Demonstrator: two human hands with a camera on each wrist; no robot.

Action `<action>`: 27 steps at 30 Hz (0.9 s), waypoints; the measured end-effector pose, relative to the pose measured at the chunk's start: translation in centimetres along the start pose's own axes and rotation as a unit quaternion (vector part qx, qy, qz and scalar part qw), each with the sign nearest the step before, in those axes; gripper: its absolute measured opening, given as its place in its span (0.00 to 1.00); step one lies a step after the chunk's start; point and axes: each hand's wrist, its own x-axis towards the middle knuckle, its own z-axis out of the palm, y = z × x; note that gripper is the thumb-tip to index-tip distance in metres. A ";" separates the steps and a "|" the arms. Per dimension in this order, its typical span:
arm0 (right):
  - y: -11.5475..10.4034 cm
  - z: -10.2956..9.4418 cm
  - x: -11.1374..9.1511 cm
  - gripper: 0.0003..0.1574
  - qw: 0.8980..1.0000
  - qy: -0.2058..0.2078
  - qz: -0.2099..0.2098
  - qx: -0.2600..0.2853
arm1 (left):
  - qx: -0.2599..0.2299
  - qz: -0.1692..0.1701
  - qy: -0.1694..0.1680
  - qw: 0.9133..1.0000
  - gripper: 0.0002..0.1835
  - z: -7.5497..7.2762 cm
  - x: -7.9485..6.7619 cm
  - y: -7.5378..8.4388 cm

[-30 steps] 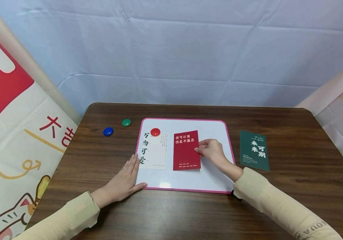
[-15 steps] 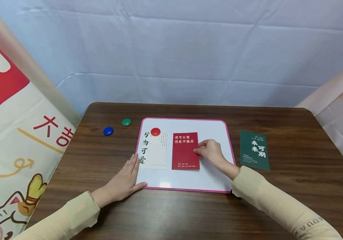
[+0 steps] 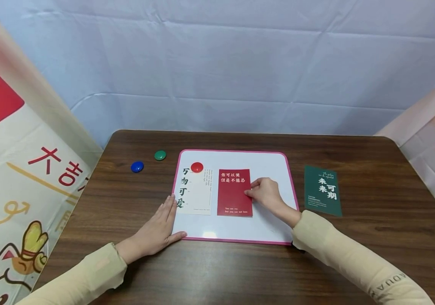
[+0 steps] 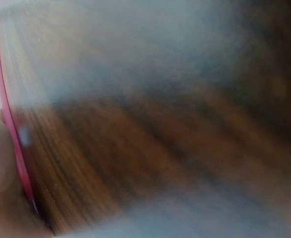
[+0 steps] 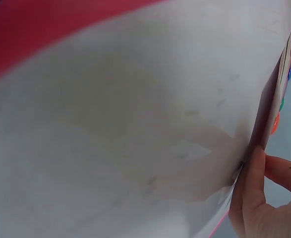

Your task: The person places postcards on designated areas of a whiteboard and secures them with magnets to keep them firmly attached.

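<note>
A whiteboard (image 3: 232, 231) with a pink rim lies on the table. My left hand (image 3: 159, 228) rests flat at its left edge, fingers straight and thumb along the lower left corner. Between thumb and fingers my right hand (image 3: 267, 195) pinches the right edge of a red card (image 3: 234, 195) with white lettering, low over the middle of the board. In the right wrist view the fingers (image 5: 254, 183) hold that card's edge close over the white surface. To its left lies a white card (image 3: 198, 195) with black characters, a red round magnet (image 3: 196, 167) on its top.
A green card (image 3: 322, 190) lies on the table right of the board. At the back left sit a blue round magnet (image 3: 137, 167) and a green round magnet (image 3: 160, 155). The brown wooden table (image 3: 232, 271) ends at a pale cloth backdrop (image 3: 217, 76).
The red card has shifted slightly left and straightened, coming down flatter over the board with my right hand on it. My left hand has stayed put.
</note>
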 end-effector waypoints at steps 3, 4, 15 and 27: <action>0.0 0.1 0.0 0.17 1.000 0.001 0.002 0.000 | 0.000 0.000 -0.001 1.000 0.49 0.0 0.0 0.0; 0.0 0.1 0.0 0.17 1.000 0.001 0.003 0.000 | -0.001 0.001 -0.001 1.000 0.49 0.0 0.1 0.0; 0.0 0.3 0.1 0.16 1.000 0.007 -0.018 -0.014 | -0.003 0.003 0.002 1.000 0.49 0.0 0.2 0.0; -0.1 0.5 0.0 0.14 0.998 0.016 -0.043 -0.030 | -0.004 0.005 0.004 1.000 0.49 0.1 0.1 -0.1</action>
